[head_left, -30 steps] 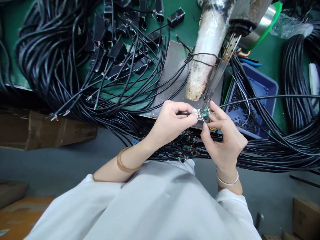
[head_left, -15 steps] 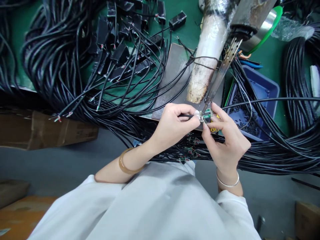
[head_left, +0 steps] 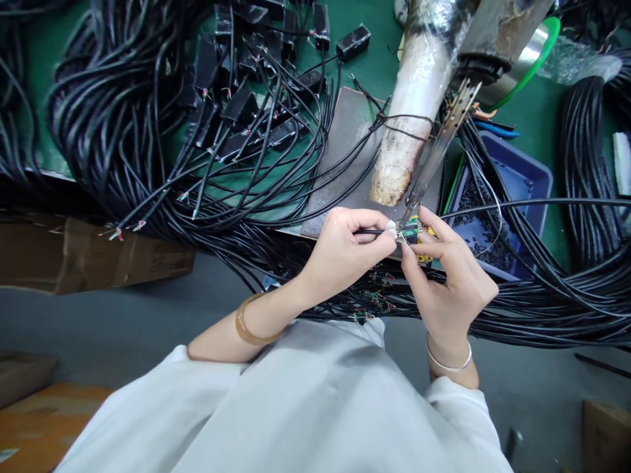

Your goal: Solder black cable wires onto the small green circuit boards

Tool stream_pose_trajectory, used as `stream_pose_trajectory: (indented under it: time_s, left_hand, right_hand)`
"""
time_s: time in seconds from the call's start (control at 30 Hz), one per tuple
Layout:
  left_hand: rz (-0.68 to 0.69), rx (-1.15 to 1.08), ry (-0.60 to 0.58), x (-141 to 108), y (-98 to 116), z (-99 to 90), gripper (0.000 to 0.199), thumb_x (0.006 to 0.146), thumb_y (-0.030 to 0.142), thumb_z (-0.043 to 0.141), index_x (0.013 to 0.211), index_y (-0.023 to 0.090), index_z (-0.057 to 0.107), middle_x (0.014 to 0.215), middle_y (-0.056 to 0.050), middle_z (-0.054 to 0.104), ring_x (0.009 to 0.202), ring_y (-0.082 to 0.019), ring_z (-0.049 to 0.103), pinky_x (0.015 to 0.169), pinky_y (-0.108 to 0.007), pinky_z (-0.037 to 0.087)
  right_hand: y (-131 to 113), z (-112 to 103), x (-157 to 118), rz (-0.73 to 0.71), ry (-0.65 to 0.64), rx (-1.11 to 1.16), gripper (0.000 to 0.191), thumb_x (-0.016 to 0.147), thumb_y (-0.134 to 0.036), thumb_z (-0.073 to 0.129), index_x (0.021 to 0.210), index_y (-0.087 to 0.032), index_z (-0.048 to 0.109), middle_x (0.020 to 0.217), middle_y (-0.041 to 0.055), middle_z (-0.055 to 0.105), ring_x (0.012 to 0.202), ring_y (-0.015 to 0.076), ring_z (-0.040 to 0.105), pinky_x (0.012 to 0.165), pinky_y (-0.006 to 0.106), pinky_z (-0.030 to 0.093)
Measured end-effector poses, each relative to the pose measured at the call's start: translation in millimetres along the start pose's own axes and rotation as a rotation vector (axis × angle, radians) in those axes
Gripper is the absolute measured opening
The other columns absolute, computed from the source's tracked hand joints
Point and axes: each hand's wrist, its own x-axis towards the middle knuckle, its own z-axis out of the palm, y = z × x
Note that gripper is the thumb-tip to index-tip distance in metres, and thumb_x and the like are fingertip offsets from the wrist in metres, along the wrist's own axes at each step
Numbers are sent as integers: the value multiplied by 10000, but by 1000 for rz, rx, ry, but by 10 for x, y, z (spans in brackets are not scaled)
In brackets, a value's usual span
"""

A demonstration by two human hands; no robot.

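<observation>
My left hand (head_left: 348, 253) pinches the end of a black cable (head_left: 367, 231), its fingertips at the left edge of a small green circuit board (head_left: 410, 228). The tip of a soldering iron (head_left: 428, 167), slanting down from above, is at the board's left part. On the right, my right hand (head_left: 446, 276) has its thumb and a finger closed on a thin silver solder wire (head_left: 405, 239) just below the board. Another fingertip of that hand is by the board's right end, near its pins. A yellow piece (head_left: 424, 256) shows partly behind the fingers.
A wrapped, scorched tube (head_left: 407, 125) stands beside the iron. A blue tray (head_left: 535, 177) holds small black bits. Black cable bundles (head_left: 113, 98) cover the left and right. Black boxes (head_left: 239, 108) lie at the back, near a green-rimmed spool (head_left: 547, 49). More boards (head_left: 362, 316) hang below the table edge.
The whole view has shifted slightly. Both hands keep nearly the same pose, with the cable end and board still at the iron's tip.
</observation>
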Motion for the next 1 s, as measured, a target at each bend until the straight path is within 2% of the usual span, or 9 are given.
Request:
stream_pose_trajectory:
  time_s: [0.13, 0.27, 0.33, 0.47, 0.63, 0.83, 1.0]
  left_hand:
    - [-24, 4, -15, -6, 12, -10, 163, 746, 131, 594, 594, 110, 649, 527, 51, 438, 485, -38, 257, 433, -182, 236]
    - [-55, -12, -39, -10, 12, -26, 169, 742, 117, 591, 584, 107, 652, 518, 55, 427, 485, -37, 267, 443, -174, 263]
    - [-67, -27, -46, -6, -1, -34, 167, 748, 124, 595, 596, 106, 663, 534, 46, 468, 494, -39, 313, 456, -169, 292]
    - [-93, -64, -50, 1, -49, -38, 144, 747, 141, 617, 620, 115, 681, 604, 10, 584, 558, -67, 456, 511, -174, 376]
    - [-132, -148, -19, -31, -119, -20, 74, 750, 183, 659, 718, 130, 701, 648, -5, 622, 588, -90, 526, 546, -194, 423]
    - [-100, -134, 4, -50, -125, -20, 99, 773, 205, 669, 734, 129, 718, 677, -16, 642, 611, -94, 538, 545, -191, 416]
    - [-44, -57, 34, -36, -110, -15, 106, 779, 188, 655, 712, 129, 713, 649, -5, 621, 551, -71, 460, 511, -192, 365]
  right_hand:
    - [-14, -13, -9, 3, -11, 12, 175, 806, -82, 725, 859, -203, 610, 1241, 85, 725, 1049, 196, 746, 867, 263, 633]
    - [-1, -19, -12, -4, -32, 9, 174, 819, -86, 705, 846, -207, 583, 1246, 74, 723, 942, 161, 765, 825, 246, 631]
    - [10, -17, -9, -5, -44, 15, 176, 817, -82, 706, 844, -203, 580, 1255, 83, 718, 920, 151, 765, 824, 236, 625]
    - [27, -16, -3, 11, -64, 52, 176, 813, -75, 708, 852, -197, 587, 1270, 101, 709, 1013, 177, 753, 871, 251, 621]
    - [36, -20, -4, 22, -58, 71, 176, 814, -75, 706, 862, -201, 594, 1282, 100, 702, 995, 180, 757, 876, 270, 627]
    - [46, -13, 5, 22, -83, 67, 134, 845, -106, 690, 877, -213, 615, 1313, 82, 686, 1046, 191, 746, 904, 289, 627]
    - [32, -28, 32, 14, -69, 65, 146, 844, -95, 689, 890, -216, 621, 1300, 78, 695, 1105, 205, 727, 914, 290, 624]
